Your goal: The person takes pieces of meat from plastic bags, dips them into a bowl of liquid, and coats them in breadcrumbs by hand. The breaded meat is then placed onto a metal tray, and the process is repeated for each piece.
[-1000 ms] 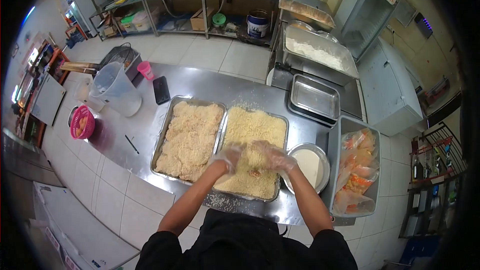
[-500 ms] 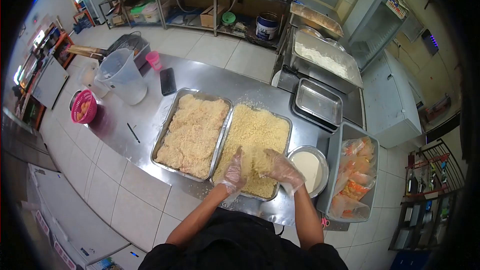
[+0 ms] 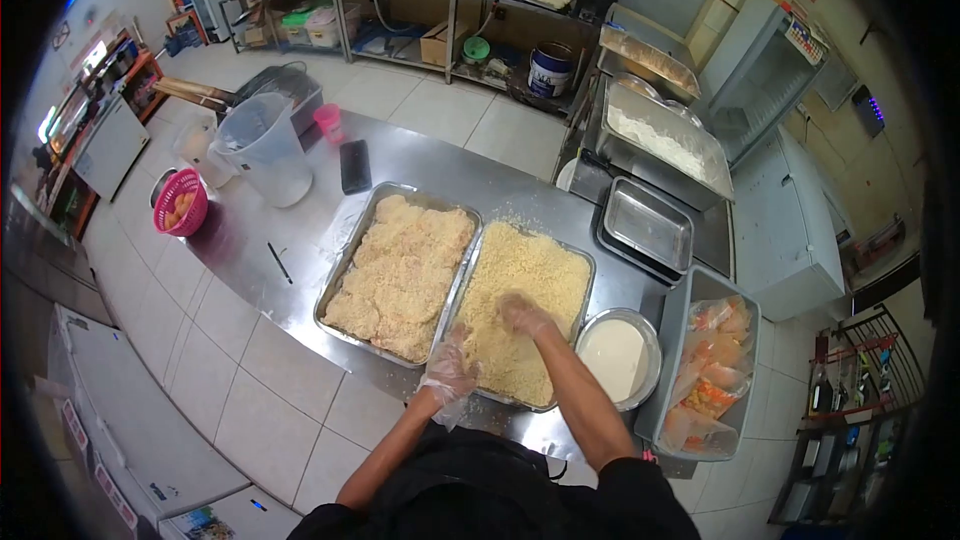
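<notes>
A metal tray of yellowish crumbs (image 3: 515,260) lies in front of me on the steel table. My right hand (image 3: 525,316), in a clear plastic glove, presses into the middle of the crumbs, its fingertips partly buried. My left hand (image 3: 452,368), gloved as well, rests at the tray's near left corner with its fingers apart. Left of this tray, a second tray holds crumb-coated pieces (image 3: 405,275). A round metal bowl of pale liquid (image 3: 612,358) stands to the right of the crumbs.
A grey bin with bagged orange pieces (image 3: 712,375) stands at the right. Empty trays (image 3: 648,223) and a flour tray (image 3: 655,145) are beyond. At the left are a plastic jug (image 3: 265,155), a phone (image 3: 355,167), a pink cup (image 3: 328,123) and a pink basket (image 3: 182,202).
My right hand has moved left and forward, from the tray's right side to the middle of the crumbs. My left hand has drawn back to the near left corner. The view has shifted slightly.
</notes>
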Motion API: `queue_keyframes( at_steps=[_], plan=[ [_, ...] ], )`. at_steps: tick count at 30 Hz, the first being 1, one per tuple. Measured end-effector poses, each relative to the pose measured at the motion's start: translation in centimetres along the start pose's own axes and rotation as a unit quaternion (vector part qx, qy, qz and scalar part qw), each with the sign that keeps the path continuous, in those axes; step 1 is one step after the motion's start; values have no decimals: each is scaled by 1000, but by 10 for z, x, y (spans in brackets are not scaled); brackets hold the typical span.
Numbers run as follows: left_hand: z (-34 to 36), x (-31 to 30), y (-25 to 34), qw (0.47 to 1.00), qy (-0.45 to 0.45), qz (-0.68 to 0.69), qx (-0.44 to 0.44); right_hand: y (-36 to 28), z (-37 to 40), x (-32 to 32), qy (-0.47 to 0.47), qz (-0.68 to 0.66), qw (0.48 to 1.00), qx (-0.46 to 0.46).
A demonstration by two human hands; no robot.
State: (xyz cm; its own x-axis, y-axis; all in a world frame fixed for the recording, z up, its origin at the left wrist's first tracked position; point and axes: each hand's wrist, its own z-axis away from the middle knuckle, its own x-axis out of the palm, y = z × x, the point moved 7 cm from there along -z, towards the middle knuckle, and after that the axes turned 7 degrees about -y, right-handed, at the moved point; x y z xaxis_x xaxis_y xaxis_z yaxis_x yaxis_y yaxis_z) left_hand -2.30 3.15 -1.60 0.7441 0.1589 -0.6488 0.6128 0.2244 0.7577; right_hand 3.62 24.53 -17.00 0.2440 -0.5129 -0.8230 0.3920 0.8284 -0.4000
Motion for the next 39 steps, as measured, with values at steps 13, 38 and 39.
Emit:
queue_keyframes(
  at_steps=[13, 38, 39],
  plan=[
    [12, 1, 5, 999, -42, 32, 3, 4, -5, -51, 2, 62, 994, 94],
    [-55, 102, -43, 949, -163, -267, -44, -59, 157, 31, 190, -65, 952, 231],
    [-63, 83, -29, 956, -207, -197, -71, -34, 147, 49, 195, -160, 941, 225]
  ],
)
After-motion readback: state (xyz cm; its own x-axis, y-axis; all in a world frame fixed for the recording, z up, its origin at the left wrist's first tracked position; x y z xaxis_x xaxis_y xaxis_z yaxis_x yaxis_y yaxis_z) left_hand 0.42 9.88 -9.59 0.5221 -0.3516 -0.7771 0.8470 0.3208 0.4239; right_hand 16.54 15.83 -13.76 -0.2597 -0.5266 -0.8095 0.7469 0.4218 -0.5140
